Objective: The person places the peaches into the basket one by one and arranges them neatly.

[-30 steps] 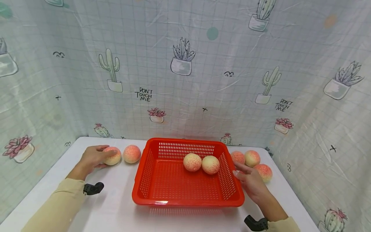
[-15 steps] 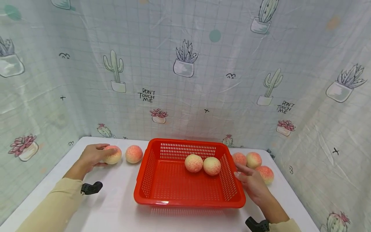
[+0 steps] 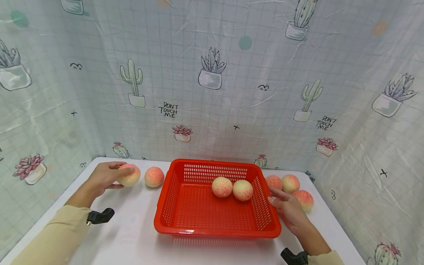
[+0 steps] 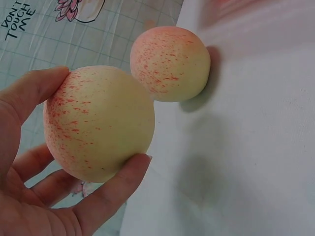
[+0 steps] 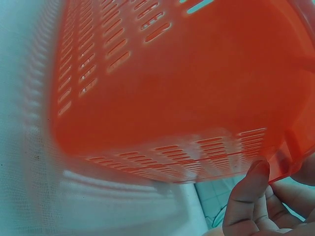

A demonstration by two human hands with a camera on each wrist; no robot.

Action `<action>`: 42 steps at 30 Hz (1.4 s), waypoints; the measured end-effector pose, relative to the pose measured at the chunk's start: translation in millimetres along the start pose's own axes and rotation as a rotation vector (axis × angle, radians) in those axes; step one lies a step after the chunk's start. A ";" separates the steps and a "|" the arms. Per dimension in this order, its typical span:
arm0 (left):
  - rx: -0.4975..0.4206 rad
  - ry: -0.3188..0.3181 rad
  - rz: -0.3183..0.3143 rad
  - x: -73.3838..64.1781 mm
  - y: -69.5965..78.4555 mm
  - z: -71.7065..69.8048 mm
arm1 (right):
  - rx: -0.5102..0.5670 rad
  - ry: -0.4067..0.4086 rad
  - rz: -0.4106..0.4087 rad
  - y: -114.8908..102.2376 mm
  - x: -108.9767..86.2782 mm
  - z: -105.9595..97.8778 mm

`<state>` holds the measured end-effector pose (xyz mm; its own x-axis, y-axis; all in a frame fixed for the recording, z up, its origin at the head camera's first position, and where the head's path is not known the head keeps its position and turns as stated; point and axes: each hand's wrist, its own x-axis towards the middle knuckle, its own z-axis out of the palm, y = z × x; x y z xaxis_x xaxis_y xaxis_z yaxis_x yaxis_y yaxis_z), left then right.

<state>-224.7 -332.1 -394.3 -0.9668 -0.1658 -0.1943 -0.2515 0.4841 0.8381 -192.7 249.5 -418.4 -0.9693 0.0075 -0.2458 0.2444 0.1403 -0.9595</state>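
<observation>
My left hand [image 3: 103, 178] grips a peach [image 3: 131, 177] between thumb and fingers at the table's left. In the left wrist view, this peach [image 4: 106, 125] appears raised off the table, its shadow lying apart from it. A second peach [image 3: 154, 177] rests just to its right. The red plastic basket [image 3: 205, 232] stands mid-table, with two peaches [image 3: 222, 187] inside toward its right. At the basket's right rim, my right hand [image 3: 289, 209] pinches the edge; the right wrist view shows its fingers [image 5: 246, 196] against the rim.
Several more peaches [image 3: 290, 183] lie on the white table [image 3: 129, 239] to the right of the basket, close to my right hand. A cactus-print curtain [image 3: 212, 110] hangs behind and along both sides of the table.
My left hand has lifted its peach slightly off the table. The right hand stays at the basket's rim, and the head view has shifted a little.
</observation>
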 end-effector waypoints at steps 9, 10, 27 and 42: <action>0.007 -0.042 0.069 -10.3 19.8 1.9 | 0.001 0.001 0.005 0.2 -0.2 -0.2; 0.006 -0.046 0.074 -10.8 22.0 2.4 | 0.000 0.002 0.006 0.3 -0.3 -0.3; -0.072 -0.152 0.120 -25.2 62.2 18.5 | 0.007 -0.008 -0.002 1.9 1.7 -1.6; -0.103 -0.174 0.131 -28.7 85.2 33.2 | 0.008 -0.015 -0.016 1.4 0.2 -1.8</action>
<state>-219.9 -257.5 -334.2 -0.9863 0.0474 -0.1577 -0.1259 0.3998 0.9079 -192.6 251.4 -419.6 -0.9726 -0.0095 -0.2324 0.2291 0.1328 -0.9643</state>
